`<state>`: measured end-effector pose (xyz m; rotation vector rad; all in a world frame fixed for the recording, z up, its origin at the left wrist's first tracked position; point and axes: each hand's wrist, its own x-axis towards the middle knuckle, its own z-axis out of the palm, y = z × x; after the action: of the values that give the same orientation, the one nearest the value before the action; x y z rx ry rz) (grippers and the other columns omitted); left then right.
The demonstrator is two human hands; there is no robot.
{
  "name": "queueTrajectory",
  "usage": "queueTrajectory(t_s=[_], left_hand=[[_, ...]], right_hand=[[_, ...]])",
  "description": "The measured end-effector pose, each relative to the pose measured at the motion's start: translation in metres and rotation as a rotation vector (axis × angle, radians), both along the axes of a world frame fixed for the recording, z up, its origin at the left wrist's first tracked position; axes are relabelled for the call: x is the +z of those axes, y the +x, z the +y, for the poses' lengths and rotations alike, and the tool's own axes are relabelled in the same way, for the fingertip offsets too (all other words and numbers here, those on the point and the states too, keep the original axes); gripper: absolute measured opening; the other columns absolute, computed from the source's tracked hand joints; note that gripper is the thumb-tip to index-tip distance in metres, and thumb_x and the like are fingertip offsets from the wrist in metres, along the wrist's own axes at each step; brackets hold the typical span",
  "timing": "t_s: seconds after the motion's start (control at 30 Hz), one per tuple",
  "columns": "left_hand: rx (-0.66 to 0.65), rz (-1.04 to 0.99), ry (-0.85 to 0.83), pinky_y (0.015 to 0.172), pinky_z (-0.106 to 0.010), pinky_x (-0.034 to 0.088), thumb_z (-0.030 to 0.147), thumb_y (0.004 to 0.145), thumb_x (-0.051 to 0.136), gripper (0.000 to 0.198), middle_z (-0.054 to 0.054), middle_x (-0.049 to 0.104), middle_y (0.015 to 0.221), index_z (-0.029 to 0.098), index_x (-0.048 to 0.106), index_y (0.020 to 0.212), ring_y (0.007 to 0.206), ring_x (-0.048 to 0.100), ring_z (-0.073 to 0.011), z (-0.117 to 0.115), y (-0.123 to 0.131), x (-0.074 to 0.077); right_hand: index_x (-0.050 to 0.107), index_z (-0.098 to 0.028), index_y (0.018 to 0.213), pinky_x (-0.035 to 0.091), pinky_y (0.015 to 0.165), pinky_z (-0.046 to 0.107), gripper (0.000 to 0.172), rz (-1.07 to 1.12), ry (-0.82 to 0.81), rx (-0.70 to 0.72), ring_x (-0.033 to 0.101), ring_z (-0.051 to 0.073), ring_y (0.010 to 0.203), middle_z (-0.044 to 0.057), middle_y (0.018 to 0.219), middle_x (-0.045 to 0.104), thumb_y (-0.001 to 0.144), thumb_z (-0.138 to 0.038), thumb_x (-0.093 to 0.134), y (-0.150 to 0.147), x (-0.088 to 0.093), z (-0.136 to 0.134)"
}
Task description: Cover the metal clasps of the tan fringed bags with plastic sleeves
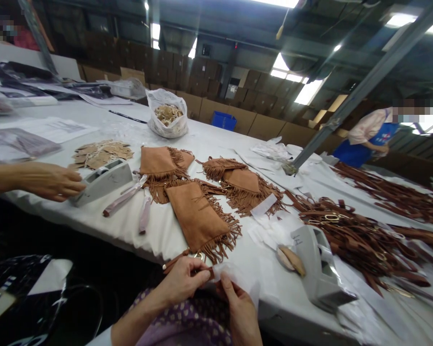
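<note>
At the table's front edge, my left hand (183, 284) pinches a brown strap (211, 273) between thumb and fingers. My right hand (241, 307) is closed on a thin white wrapping sheet (226, 268), which lies against the strap's end. Just beyond my hands lies a brown fringed bag (197, 214), with a metal ring near its lower corner. More fringed bags (158, 161) are spread behind it. To the right stands a grey tape dispenser (315, 269). My palms and the fingers' undersides are hidden.
Another person's hand (56, 182) reaches a second tape dispenser (106, 180) at left. Wrapped strips (124, 197), a pile of tan tags (101, 153) and a plastic bag (168, 115) lie beyond. Brown straps (346, 230) heap up at right. A slanted metal post (346, 105) rises from the table.
</note>
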<state>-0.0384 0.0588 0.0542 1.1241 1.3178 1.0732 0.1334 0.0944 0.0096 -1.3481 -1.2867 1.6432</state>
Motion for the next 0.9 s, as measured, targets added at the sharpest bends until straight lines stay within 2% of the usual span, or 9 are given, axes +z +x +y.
queueTrajectory(t_s=[0.1,0.23,0.33,0.43,0.53,0.63,0.7,0.8,0.9], left_hand=[[-0.021,-0.015,0.016,0.037,-0.017,0.029,0.034,0.081,0.052,0.027,0.003,0.051,0.052,0.014,0.063,0.067,0.037,0.043,-0.0074,0.000,0.000,0.000],[-0.024,-0.042,0.016,0.039,-0.017,0.033,0.033,0.082,0.052,0.026,0.001,0.054,0.056,0.014,0.063,0.068,0.040,0.046,-0.0078,0.000,0.000,-0.002],[0.013,-0.115,0.009,0.039,-0.017,0.033,0.032,0.081,0.055,0.022,0.001,0.057,0.061,0.015,0.063,0.091,0.040,0.046,-0.0072,-0.001,0.000,-0.004],[-0.001,-0.192,0.039,0.043,-0.017,0.036,0.029,0.080,0.058,0.033,0.002,0.059,0.065,0.018,0.055,0.111,0.044,0.047,-0.0074,-0.002,-0.001,-0.005],[-0.047,-0.221,0.070,0.049,-0.018,0.041,0.026,0.081,0.056,0.023,0.000,0.060,0.070,0.016,0.059,0.101,0.052,0.049,-0.0085,-0.003,-0.003,-0.006],[-0.031,-0.253,0.076,0.051,-0.019,0.042,0.026,0.081,0.056,0.016,-0.001,0.060,0.070,0.015,0.059,0.092,0.053,0.048,-0.0088,-0.003,-0.002,-0.007],[-0.044,-0.261,0.082,0.051,-0.020,0.042,0.027,0.081,0.058,0.015,-0.001,0.059,0.070,0.015,0.058,0.089,0.053,0.048,-0.0090,-0.002,-0.001,-0.007],[-0.059,-0.232,0.089,0.051,-0.021,0.041,0.029,0.081,0.058,0.015,-0.001,0.059,0.070,0.015,0.057,0.088,0.055,0.049,-0.0105,-0.003,0.001,-0.005],[-0.055,-0.078,0.141,0.059,-0.024,0.042,0.025,0.082,0.057,0.020,-0.002,0.064,0.076,0.018,0.055,0.100,0.065,0.055,-0.0144,-0.008,-0.003,-0.002]], right_hand=[[0.075,-0.023,0.082,0.048,0.072,0.031,0.038,-0.140,-0.040,-0.010,0.066,0.026,0.080,0.003,0.073,0.073,0.071,-0.058,0.063,0.005,0.007,0.000],[0.075,-0.028,0.091,0.047,0.075,0.032,0.035,-0.251,0.034,0.019,0.066,0.028,0.087,0.002,0.077,0.074,0.069,-0.054,0.066,0.009,0.017,0.001],[0.074,-0.027,0.097,0.046,0.080,0.033,0.039,-0.235,0.061,0.065,0.064,0.029,0.094,0.002,0.084,0.074,0.071,-0.053,0.065,0.007,0.024,0.000],[0.074,-0.026,0.097,0.044,0.088,0.033,0.037,-0.253,0.092,0.060,0.059,0.029,0.105,0.003,0.096,0.073,0.073,-0.053,0.064,0.003,0.034,-0.002],[0.075,-0.026,0.092,0.044,0.091,0.034,0.034,-0.269,0.128,0.080,0.059,0.029,0.107,0.003,0.098,0.072,0.071,-0.052,0.066,-0.002,0.047,-0.003],[0.075,-0.021,0.088,0.047,0.086,0.036,0.036,-0.236,0.113,0.164,0.065,0.030,0.093,0.007,0.090,0.074,0.069,-0.052,0.068,-0.007,0.057,-0.003],[0.075,-0.018,0.087,0.048,0.082,0.037,0.041,-0.176,0.095,0.165,0.066,0.029,0.087,0.008,0.086,0.074,0.066,-0.053,0.071,-0.011,0.058,-0.003],[0.074,-0.016,0.090,0.049,0.079,0.035,0.046,-0.136,0.065,0.103,0.066,0.030,0.088,0.008,0.085,0.074,0.063,-0.053,0.073,-0.015,0.052,-0.001],[0.076,-0.020,0.082,0.049,0.076,0.036,0.040,-0.265,-0.041,0.029,0.066,0.031,0.086,0.006,0.080,0.074,0.061,-0.054,0.073,-0.012,0.042,0.002]])
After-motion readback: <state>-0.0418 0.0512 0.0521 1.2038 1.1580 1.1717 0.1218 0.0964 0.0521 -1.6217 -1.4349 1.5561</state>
